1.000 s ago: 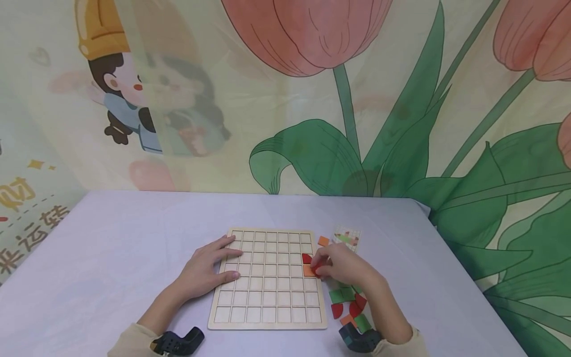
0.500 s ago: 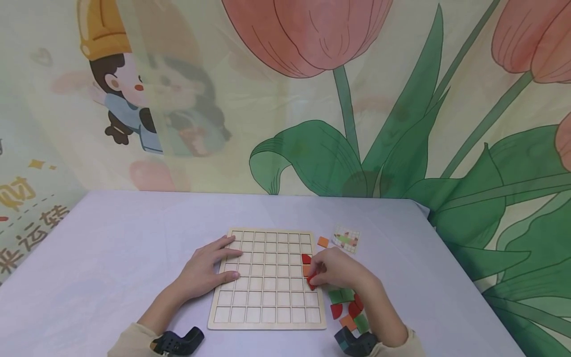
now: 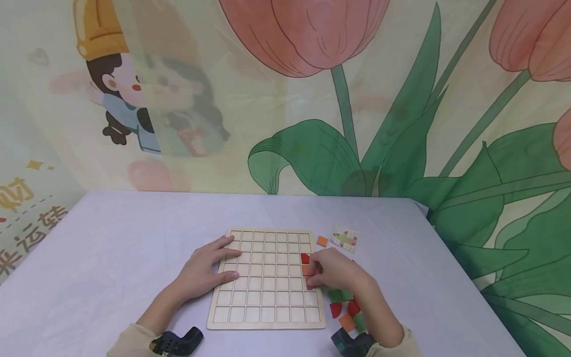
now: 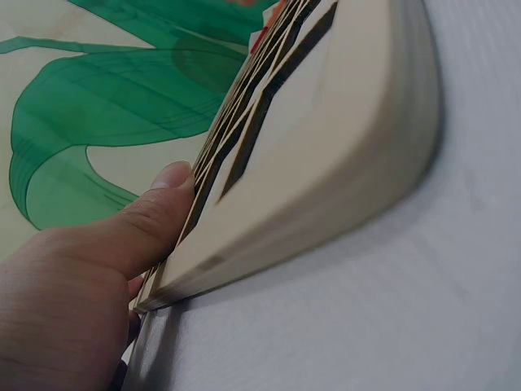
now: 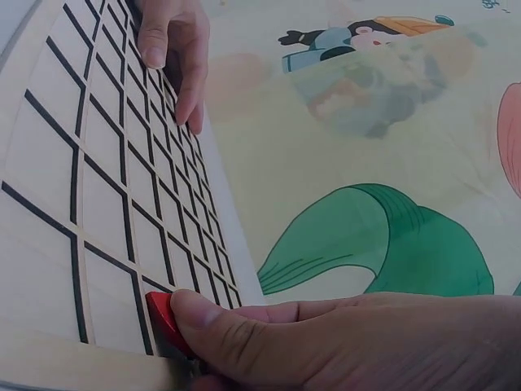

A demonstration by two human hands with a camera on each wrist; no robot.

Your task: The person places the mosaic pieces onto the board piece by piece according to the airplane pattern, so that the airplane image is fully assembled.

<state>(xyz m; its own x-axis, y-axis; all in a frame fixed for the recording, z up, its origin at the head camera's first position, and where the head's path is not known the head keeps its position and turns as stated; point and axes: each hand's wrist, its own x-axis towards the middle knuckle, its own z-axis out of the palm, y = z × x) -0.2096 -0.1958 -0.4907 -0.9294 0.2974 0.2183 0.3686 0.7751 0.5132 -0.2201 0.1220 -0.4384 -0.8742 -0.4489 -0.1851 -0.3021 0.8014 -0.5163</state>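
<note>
A pale wooden grid board [image 3: 263, 285] lies flat on the table. My left hand [image 3: 202, 270] rests on its left edge with fingers spread and straight; in the left wrist view its thumb [image 4: 167, 208] lies over the rim. At the right column, my right hand [image 3: 336, 267] pinches a red tile [image 5: 165, 322] between thumb and fingers, right at a cell of the grid. Above it in that column sit an orange square tile [image 3: 305, 269] and another red tile [image 3: 305, 258]. Fingers partly cover the held tile and the orange one.
Loose red, orange and green tiles [image 3: 341, 295] lie right of the board, partly under the right forearm. A single orange tile [image 3: 322, 241] and a small picture card [image 3: 345, 239] lie beyond the right hand. The table [image 3: 147, 238] meets a printed wall cloth at the back.
My right hand has brought the red tile left and toward me, from over the orange tile to the cell just below it. The left hand stays in place on the board.
</note>
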